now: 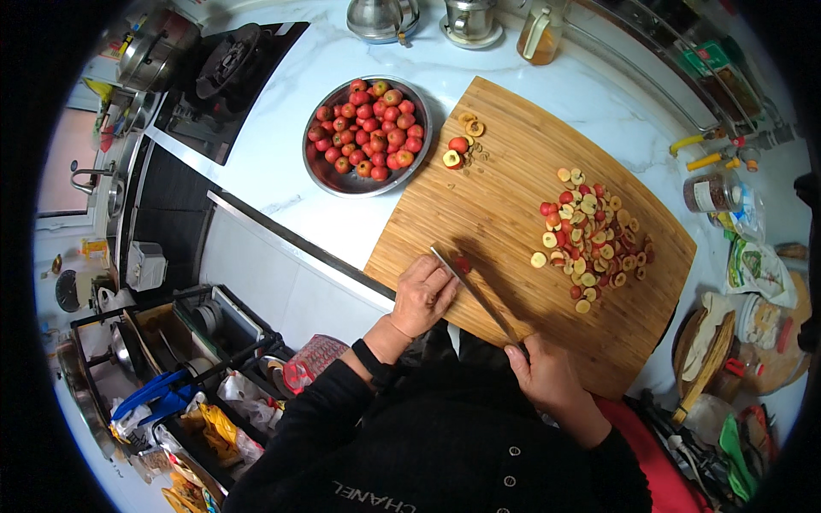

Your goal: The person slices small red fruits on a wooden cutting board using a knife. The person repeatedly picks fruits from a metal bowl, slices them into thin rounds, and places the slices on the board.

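Observation:
My right hand (545,372) grips the handle of a kitchen knife (481,299), whose blade slants across the near edge of a wooden cutting board (513,154). Beside the blade, my left hand (426,292) has its fingers bent down near the board's edge; a small piece of red fruit (462,263) lies just past the blade. Whether the left fingers hold anything is hidden. A pile of sliced small red fruit (590,231) covers the board's right part. At the far left of the board sit a cut red fruit (453,159), slices and seeds. Whole red fruits (378,125) fill much of a steel bowl (314,170).
A gas stove (224,83) is at the upper left. A steel kettle (381,19), a cup on a saucer (471,25) and a glass jug (542,35) stand behind the board. Jars and bags line the right side; a black rack (211,369) with containers stands lower left.

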`<state>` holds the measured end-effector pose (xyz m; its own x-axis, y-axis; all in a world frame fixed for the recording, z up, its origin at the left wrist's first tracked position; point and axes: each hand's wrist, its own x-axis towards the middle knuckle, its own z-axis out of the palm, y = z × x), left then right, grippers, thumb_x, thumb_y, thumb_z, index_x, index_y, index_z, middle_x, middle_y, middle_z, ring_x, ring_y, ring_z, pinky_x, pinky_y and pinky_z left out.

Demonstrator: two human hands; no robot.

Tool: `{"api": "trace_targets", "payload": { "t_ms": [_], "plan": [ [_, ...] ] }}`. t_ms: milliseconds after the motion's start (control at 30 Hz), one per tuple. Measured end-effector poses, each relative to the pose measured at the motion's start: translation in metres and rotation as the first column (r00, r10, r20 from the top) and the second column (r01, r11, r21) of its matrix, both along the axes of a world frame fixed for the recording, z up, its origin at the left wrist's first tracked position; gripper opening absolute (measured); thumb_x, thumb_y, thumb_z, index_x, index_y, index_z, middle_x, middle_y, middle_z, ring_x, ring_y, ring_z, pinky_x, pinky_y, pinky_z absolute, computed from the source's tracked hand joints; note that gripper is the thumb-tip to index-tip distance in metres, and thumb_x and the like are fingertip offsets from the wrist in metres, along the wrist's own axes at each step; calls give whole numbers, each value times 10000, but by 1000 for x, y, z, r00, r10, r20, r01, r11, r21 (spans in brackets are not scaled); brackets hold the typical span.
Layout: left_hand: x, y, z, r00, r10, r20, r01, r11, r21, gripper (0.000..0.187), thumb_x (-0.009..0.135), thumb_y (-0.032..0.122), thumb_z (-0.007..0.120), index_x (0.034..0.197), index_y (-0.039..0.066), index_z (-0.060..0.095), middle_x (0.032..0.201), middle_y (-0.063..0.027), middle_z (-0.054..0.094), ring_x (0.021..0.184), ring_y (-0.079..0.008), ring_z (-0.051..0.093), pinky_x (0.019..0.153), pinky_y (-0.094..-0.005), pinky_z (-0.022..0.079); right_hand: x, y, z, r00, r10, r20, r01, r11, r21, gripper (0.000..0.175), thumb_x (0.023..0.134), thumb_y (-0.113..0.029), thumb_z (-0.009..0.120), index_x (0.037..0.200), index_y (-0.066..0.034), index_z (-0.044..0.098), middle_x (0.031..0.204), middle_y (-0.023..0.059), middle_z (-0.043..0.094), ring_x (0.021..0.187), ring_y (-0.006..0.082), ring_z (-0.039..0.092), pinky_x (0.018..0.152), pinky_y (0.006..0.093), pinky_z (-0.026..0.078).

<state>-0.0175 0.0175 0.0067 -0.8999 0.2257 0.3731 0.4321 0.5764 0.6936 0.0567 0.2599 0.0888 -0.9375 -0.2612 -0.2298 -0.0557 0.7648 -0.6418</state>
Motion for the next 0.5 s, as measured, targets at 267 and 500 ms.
{"api": "trace_targets", "payload": {
  "t_ms": [267,500],
  "plan": [
    [0,-2,-8,1000,-24,-17,25,998,65,278,768,-28,765,1039,1,707,995,-156,651,919,-358,654,769,-410,551,-4,-12,15,991,137,-3,-128,930,344,362,927,-341,723,788,-54,551,639,149,629,555,378,669,496,467,549],
    [1,-1,-13,999,-14,-51,18,997,78,219,784,-55,762,992,-22,700,961,-150,647,865,-344,656,749,-396,548,-40,-31,-4,993,79,84,-98,962,256,292,967,-296,676,866,-30,610,668,202,673,583,398,683,539,491,562]
  ]
}}
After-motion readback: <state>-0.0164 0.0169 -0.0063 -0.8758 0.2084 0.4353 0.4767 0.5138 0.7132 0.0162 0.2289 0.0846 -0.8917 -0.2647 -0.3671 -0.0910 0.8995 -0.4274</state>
